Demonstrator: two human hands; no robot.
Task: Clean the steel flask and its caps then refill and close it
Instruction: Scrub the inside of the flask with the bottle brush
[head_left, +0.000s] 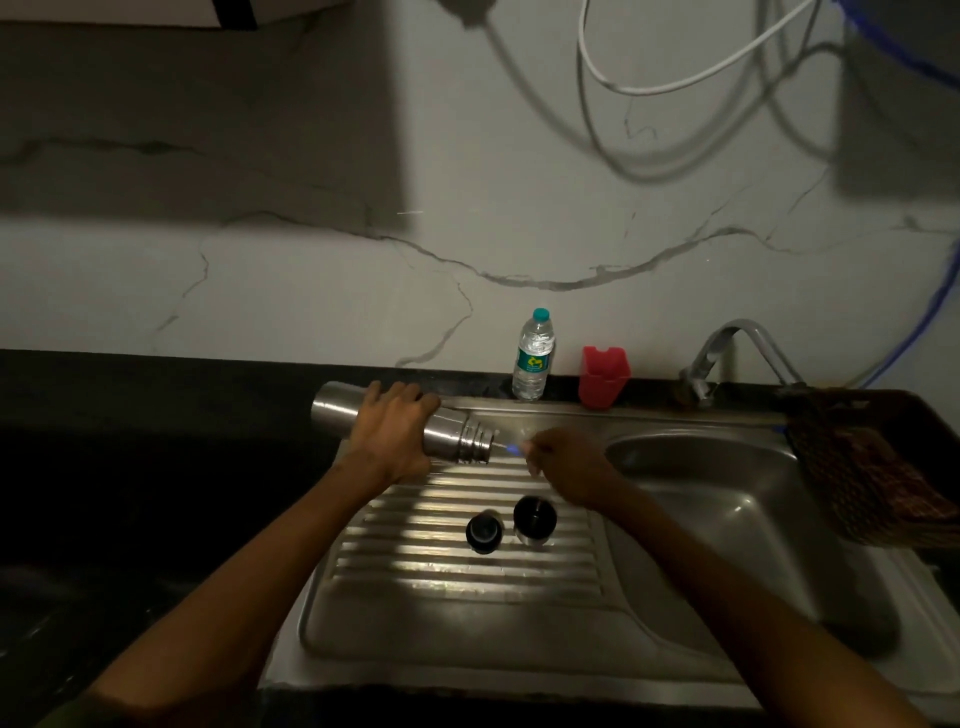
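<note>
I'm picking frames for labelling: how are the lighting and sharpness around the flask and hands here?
Head view: dim overall, the counter left of the sink nearly black; bright bands glare on the drainboard ridges; the right hand is motion-blurred, so what it holds is unclear; the steel flask and left hand read sharper.

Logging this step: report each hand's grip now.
Left hand: grips the cylindrical steel flask, held sideways.
Right hand: pinches something thin; unclear what.

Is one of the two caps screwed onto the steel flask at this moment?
No. The steel flask lies sideways in the left hand with its threaded neck bare, and both caps stand on the ribbed drainboard.
</note>
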